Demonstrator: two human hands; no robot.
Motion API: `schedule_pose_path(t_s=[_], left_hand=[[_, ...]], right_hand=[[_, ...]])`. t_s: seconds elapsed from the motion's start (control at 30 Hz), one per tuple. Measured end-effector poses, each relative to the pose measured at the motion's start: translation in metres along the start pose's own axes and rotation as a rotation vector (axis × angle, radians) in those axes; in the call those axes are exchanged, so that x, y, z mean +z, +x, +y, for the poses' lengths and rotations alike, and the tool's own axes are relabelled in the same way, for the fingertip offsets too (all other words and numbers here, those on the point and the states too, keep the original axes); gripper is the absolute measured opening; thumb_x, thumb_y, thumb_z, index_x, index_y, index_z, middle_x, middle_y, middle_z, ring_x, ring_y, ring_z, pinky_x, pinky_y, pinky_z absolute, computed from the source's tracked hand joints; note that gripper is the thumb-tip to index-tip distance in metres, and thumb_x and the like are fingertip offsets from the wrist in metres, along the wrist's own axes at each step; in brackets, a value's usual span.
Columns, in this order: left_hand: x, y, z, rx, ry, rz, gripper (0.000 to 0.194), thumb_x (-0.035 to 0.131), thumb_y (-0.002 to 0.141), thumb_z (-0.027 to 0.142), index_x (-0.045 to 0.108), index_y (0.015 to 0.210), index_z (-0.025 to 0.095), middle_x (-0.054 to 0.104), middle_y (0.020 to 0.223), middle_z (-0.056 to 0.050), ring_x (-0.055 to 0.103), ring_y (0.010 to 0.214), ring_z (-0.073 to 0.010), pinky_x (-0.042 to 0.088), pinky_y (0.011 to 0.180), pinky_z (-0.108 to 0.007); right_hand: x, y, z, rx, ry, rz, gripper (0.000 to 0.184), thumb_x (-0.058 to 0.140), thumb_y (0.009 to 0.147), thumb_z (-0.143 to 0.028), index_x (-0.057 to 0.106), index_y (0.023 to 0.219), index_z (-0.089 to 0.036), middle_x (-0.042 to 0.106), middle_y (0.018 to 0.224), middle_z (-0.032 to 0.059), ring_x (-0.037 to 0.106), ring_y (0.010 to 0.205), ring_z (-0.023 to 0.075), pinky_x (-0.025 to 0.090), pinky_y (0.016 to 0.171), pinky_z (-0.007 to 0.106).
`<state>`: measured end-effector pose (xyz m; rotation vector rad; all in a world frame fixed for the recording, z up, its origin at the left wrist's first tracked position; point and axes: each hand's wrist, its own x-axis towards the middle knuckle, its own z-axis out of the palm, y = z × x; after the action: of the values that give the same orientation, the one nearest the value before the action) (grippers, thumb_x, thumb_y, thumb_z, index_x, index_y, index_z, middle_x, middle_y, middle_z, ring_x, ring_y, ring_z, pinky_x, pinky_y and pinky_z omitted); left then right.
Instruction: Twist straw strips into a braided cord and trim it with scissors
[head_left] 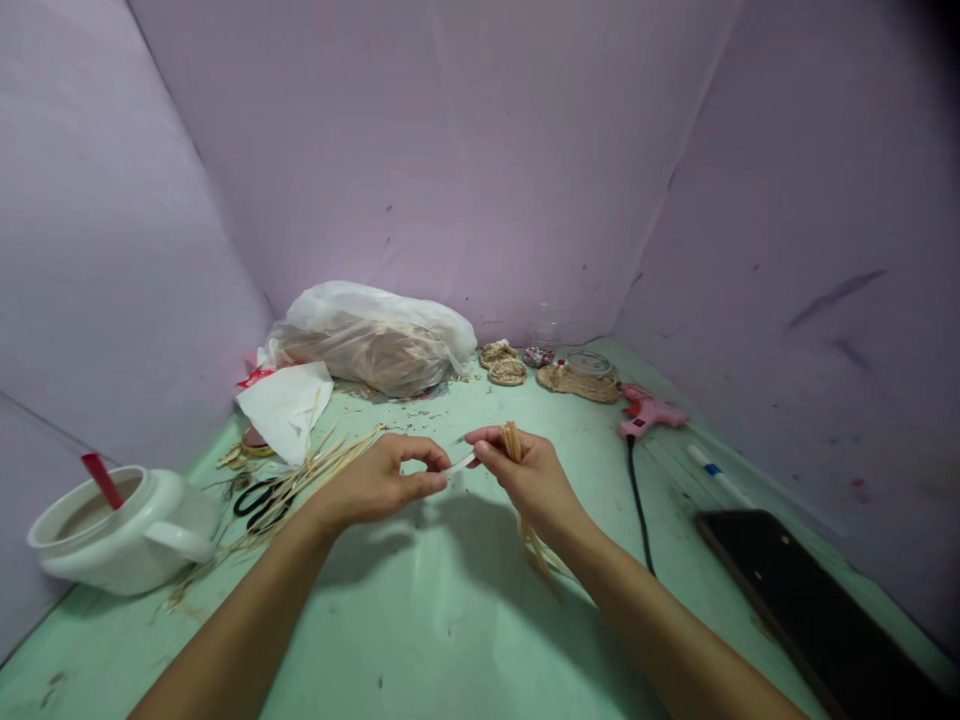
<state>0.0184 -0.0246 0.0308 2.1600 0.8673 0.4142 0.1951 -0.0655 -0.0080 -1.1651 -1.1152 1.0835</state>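
My right hand (527, 477) is closed around a small bundle of pale straw strands (512, 441); their upper ends stick up past my fingers and the lower ends hang down below my wrist. Thumb and forefinger of that hand also pinch one end of a thin whitish strip (459, 464). My left hand (381, 482) pinches the strip's other end, so it is stretched between both hands above the green table (420, 620).
Loose straw (322, 465) and black scissors (259, 497) lie left of my hands, beside a white pot (131, 540) with a red stick. A plastic bag of straw (375, 340), woven coils (506, 365), a pink glue gun (649, 412), a marker (716, 473) and a dark tablet (810, 610) lie behind and right.
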Motion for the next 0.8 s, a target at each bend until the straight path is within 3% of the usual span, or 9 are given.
schedule_pose_path(t_s=[0.1,0.2,0.33,0.53,0.7,0.8], left_hand=[[0.004,0.0,0.002,-0.014,-0.02,0.087,0.017,0.055,0.074,0.028,0.067,0.078,0.017,0.066,0.074,-0.001,0.055,0.072,-0.0144,0.04,0.07,-0.023],[0.004,0.0,0.001,-0.042,-0.087,0.141,0.017,0.058,0.072,0.029,0.069,0.074,0.016,0.066,0.069,-0.001,0.056,0.068,-0.014,0.04,0.065,-0.022],[0.002,0.0,-0.001,-0.049,-0.127,0.143,0.02,0.059,0.072,0.033,0.07,0.073,0.016,0.066,0.066,-0.002,0.054,0.063,-0.0137,0.039,0.06,-0.022],[0.001,-0.001,-0.002,-0.032,-0.164,0.118,0.022,0.06,0.071,0.034,0.071,0.074,0.016,0.065,0.063,-0.002,0.052,0.058,-0.0128,0.039,0.056,-0.022],[-0.003,-0.002,-0.006,0.101,-0.231,-0.023,0.021,0.058,0.074,0.029,0.07,0.085,0.016,0.068,0.089,-0.007,0.059,0.083,-0.0192,0.043,0.076,-0.029],[-0.001,-0.001,-0.005,0.155,-0.144,-0.049,0.022,0.059,0.074,0.028,0.068,0.091,0.018,0.065,0.102,-0.007,0.054,0.101,-0.0207,0.037,0.091,-0.033]], right_hand=[[0.001,-0.003,-0.003,-0.008,0.054,-0.032,0.03,0.058,0.07,-0.029,0.065,0.095,-0.016,0.057,0.058,-0.002,0.03,0.041,0.0058,0.021,0.04,0.021],[-0.001,-0.003,-0.006,-0.003,0.118,0.053,0.041,0.056,0.071,-0.028,0.057,0.11,-0.017,0.062,0.064,-0.0008,0.028,0.04,0.0056,0.019,0.039,0.021],[-0.004,0.002,-0.007,0.068,0.164,0.198,0.043,0.057,0.067,-0.026,0.055,0.108,-0.015,0.066,0.071,0.0026,0.025,0.038,0.005,0.018,0.037,0.021],[-0.005,0.004,-0.006,0.101,0.249,0.163,0.045,0.06,0.063,-0.025,0.055,0.106,-0.013,0.066,0.068,0.0021,0.025,0.037,0.0043,0.015,0.037,0.021],[-0.003,0.001,-0.012,0.155,0.463,0.02,0.039,0.065,0.062,-0.03,0.055,0.097,-0.016,0.068,0.083,0.005,0.023,0.034,0.0012,0.011,0.036,0.021],[0.001,-0.003,-0.014,0.15,0.454,0.014,0.04,0.072,0.057,-0.027,0.053,0.091,-0.017,0.067,0.076,0.0019,0.027,0.034,0.0011,0.014,0.036,0.019]])
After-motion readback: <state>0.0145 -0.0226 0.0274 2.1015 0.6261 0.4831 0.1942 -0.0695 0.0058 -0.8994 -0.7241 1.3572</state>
